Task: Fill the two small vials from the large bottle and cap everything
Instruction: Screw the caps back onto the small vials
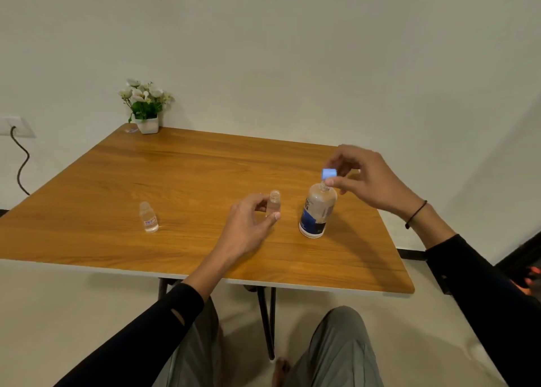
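Head view, looking forward and down over a wooden table (181,181) that fills the middle of the frame. Right of centre stands the large bottle (317,211), upright on the tabletop, clear in its upper part with a dark blue and white label below; its neck is open. Directly above the neck, in the centre right of the frame, the right hand (371,178) pinches a pale blue cap (329,174) between thumb and fingertips, the remaining fingers loosely curled; the cap sits just over the bottle mouth, and whether it touches the neck cannot be told because of motion blur. A thin dark band (415,214) circles the right wrist.

Just left of the large bottle, at the centre of the frame, the left hand (248,225) grips a small clear vial (273,203), thumb on its near side and fingers wrapped behind; the vial is upright, uncapped, its threaded mouth visible above the fingers. Whether its base rests on the table cannot be told.

The second vial (148,217) stands alone in the left centre of the frame, well apart from both hands, upright, with a small label on its side and clear liquid in its lower part; its top is too blurred to tell whether it is capped.

At the far corner of the table, upper left of the frame, is a white pot of white flowers (145,105). Both forearms wear black sleeves (152,328).
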### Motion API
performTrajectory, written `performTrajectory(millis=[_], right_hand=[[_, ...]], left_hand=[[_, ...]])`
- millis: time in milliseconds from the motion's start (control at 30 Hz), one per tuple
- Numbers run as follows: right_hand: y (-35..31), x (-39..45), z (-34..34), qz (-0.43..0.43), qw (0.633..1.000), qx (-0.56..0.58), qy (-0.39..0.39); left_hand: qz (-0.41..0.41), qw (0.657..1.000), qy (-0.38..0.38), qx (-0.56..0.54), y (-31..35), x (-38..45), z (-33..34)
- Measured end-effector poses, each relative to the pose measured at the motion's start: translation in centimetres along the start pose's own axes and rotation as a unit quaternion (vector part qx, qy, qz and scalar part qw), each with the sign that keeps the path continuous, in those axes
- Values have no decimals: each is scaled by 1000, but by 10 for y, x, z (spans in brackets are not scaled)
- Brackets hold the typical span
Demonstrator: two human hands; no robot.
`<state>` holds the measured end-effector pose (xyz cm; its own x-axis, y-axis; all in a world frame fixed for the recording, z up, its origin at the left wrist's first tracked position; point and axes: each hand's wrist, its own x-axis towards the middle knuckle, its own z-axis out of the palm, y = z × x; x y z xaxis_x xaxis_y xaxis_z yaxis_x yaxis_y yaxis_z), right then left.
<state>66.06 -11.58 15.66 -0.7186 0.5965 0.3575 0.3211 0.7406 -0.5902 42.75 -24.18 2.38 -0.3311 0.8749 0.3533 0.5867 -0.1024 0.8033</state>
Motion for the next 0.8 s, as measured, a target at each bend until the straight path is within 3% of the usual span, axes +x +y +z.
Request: performTrajectory(millis=[233,533,800], right_hand=[[-23,16,50,-69,984,-136,-93],[-40,28,64,-68,961,-212,-165],[-44,30,74,-25,900,-401,-171]], left_hand=[[36,999,7,-23,5,0,1],[32,999,10,-9,0,0,5],[24,1000,13,13,-5,-5,17]])
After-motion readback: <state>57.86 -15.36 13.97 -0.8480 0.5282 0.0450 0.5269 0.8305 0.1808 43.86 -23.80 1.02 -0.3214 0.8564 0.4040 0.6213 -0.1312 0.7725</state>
